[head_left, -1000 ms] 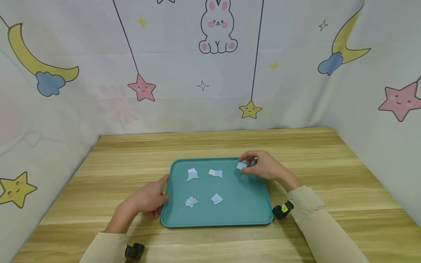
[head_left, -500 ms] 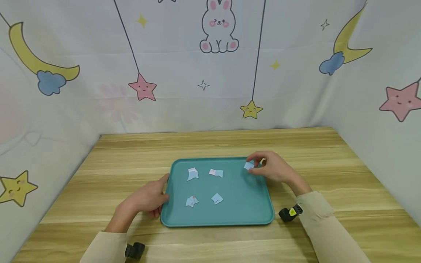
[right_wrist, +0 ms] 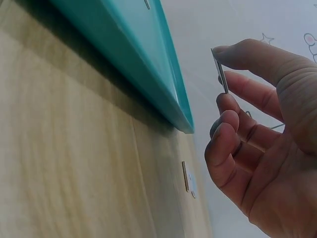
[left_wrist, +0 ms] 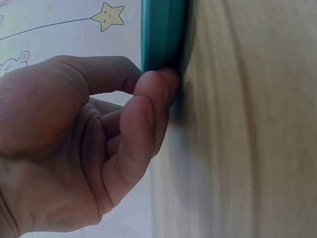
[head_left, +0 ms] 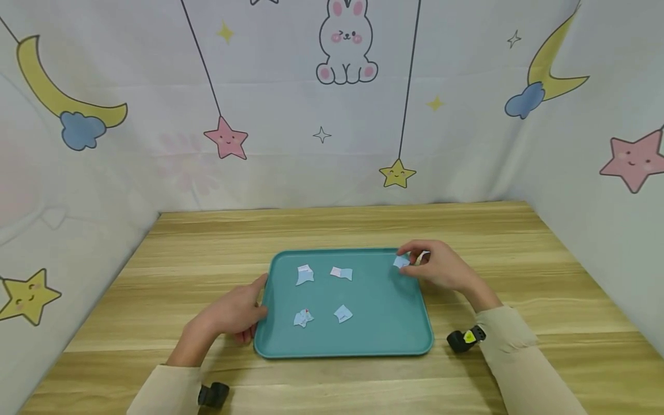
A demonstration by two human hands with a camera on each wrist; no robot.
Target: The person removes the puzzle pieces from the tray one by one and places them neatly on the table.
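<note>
My right hand (head_left: pixel 441 266) pinches a small light-blue puzzle piece (head_left: pixel 400 261) between thumb and fingertips, above the far right corner of the teal tray (head_left: pixel 384 323). Seen edge-on in the right wrist view, the held piece (right_wrist: pixel 220 72) is thin and flat, apart from the tray. At the tray's left side my left hand (head_left: pixel 233 308) grips the rim; the left wrist view has its thumb and fingertips at the tray edge (left_wrist: pixel 161 34). Several irregular pieces lie spread on the tray, including a pink-and-blue piece (head_left: pixel 341 273) and a pale blue piece (head_left: pixel 343 313).
Another piece (right_wrist: pixel 187 177) lies on the wooden table beyond the tray's right corner, mostly hidden by my right hand in the head view. The tabletop (head_left: pixel 207 242) meets a white printed cloth (head_left: pixel 290 173) at the back and sides.
My right hand has moved rightward with the puzzle piece, towards the tray's far right corner. My left hand and the pieces on the tray have stayed put.
</note>
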